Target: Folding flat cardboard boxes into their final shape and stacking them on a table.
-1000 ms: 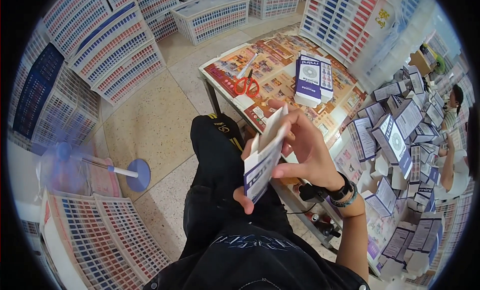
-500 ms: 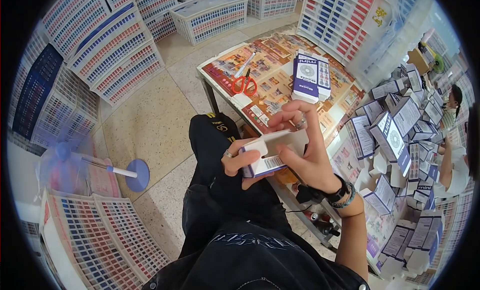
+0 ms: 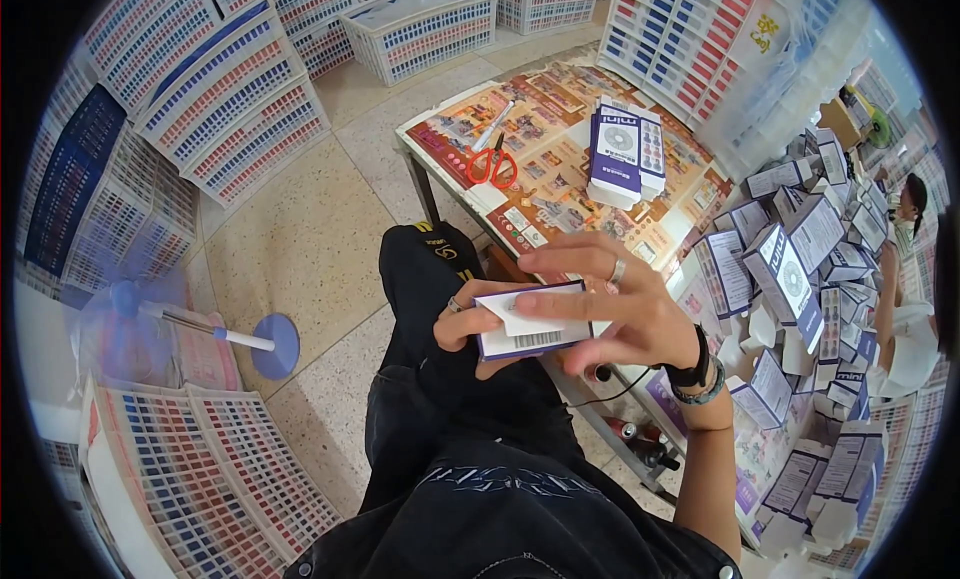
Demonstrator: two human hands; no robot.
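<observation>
Above my lap is a small white and purple carton [image 3: 537, 338], its end facing up. My left hand [image 3: 466, 321] is closed around the carton's left side, with fingers on its near and far sides. The white end flaps are folded down over the opening, and a barcode shows on the near part. My right hand [image 3: 632, 309] lies over the carton's right half with fingers stretched and apart. One finger presses on the white flap, while the thumb reaches past the right edge. The carton's lower part is hidden by my hands.
A table [image 3: 548, 219] ahead holds red-handled scissors [image 3: 491, 169], a white pen [image 3: 493, 124] and stacked flat cartons [image 3: 625, 154]. Many cartons [image 3: 785, 279] pile up at right, near another person [image 3: 905, 344]. A fan [image 3: 125, 304] and plastic baskets [image 3: 225, 469] stand left.
The carton's raised flaps have been folded down, covering its opening. My right hand has turned from gripping the carton's right side to lying flat across its top.
</observation>
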